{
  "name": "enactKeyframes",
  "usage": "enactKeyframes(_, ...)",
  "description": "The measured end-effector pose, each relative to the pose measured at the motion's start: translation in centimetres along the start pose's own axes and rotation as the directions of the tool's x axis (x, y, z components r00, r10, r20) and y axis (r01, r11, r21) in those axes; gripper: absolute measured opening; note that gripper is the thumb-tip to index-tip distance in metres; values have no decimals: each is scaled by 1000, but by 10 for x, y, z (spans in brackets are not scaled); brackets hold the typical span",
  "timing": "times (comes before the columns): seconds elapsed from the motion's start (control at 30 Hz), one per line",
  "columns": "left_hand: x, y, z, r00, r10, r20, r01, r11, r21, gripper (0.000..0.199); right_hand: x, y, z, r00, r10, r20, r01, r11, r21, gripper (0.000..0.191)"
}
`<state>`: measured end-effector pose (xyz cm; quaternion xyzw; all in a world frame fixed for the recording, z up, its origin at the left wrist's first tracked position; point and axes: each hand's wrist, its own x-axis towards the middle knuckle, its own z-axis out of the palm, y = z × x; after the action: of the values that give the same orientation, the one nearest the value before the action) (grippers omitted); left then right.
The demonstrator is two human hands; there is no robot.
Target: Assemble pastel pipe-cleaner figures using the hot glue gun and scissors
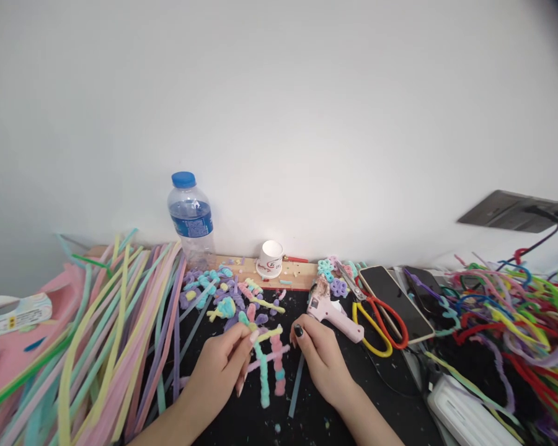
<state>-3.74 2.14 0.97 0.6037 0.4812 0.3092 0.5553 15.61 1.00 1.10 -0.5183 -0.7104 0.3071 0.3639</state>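
Observation:
My left hand pinches the end of a short yellow fuzzy stem between thumb and fingers. Just below that stem, a mint twisted strip and a pink twisted strip stand side by side, with a lilac stem running across them. To their right my right hand has its fingers curled together, and what they hold, if anything, is too small to make out. Near it lies a pink glue gun. Behind my left hand is a pile of fuzzy flowers and shapes.
Long pastel stems cover the left. A water bottle and white cup stand by the wall. Scissors, a phone, a white power strip and tangled bright stems are on the right.

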Motion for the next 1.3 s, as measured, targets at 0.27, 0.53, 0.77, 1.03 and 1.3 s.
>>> enactKeyframes(0.27,1,-1,2,999,-40,7,41,990,-138,33,-1,-2,4,999,-9,42,13,996,-87,23)
enactKeyframes(0.53,3,-3,2,999,-20,38,26,987,-157,33,1,-2,4,998,-8,62,21,978,-207,26)
enactKeyframes(0.77,3,-4,0,998,-17,63,29,981,-194,32,0,-4,7,996,8,85,10,976,-217,31)
enactKeyframes(1.03,2,-4,1,996,-50,77,55,996,-72,31,-1,-5,5,996,-30,89,37,996,-78,26)
enactKeyframes(1.3,1,-6,3,995,-62,84,65,997,-30,31,-1,-2,11,999,20,48,-12,987,-158,29)
